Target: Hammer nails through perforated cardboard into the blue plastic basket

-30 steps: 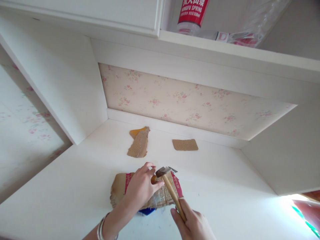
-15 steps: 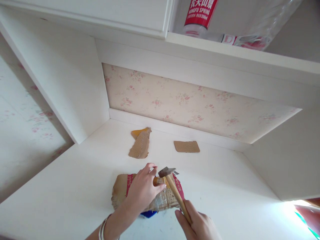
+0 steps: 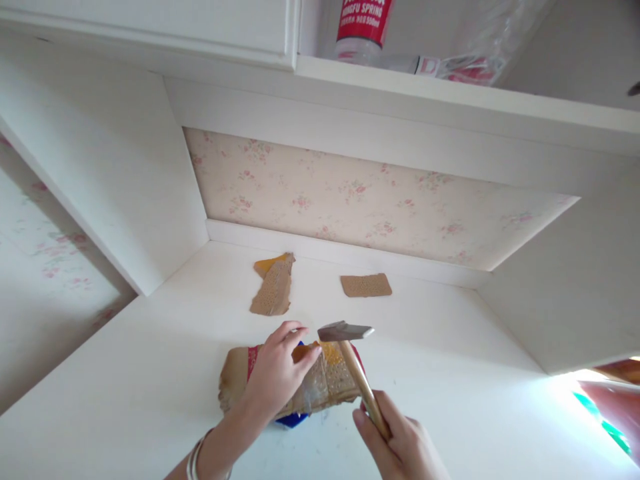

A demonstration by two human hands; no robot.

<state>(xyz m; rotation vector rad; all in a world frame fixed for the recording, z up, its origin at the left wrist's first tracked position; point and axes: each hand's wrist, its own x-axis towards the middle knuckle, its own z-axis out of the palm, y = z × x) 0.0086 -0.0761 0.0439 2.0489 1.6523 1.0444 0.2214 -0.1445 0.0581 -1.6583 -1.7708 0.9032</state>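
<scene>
My right hand (image 3: 400, 447) is wrapped round the wooden handle of a small hammer (image 3: 356, 373), whose metal head hangs just above a worn piece of cardboard (image 3: 325, 387) with red print and many small holes. My left hand (image 3: 275, 380) rests on that cardboard, fingers curled and pinching something small and orange near the hammer head. A blue object (image 3: 291, 420) peeks out from under the cardboard's near edge. Metal bangles circle my left wrist.
Two torn cardboard scraps (image 3: 273, 293) (image 3: 366, 285) lie farther back on the white desk (image 3: 125, 373), near the floral back panel. A shelf (image 3: 450, 100) overhead holds a red-labelled bottle (image 3: 363, 27) and a plastic bag. White side walls close in left and right.
The hammer head has lifted slightly and turned level above the cardboard. My left hand stays on the cardboard. The view has shifted a little.
</scene>
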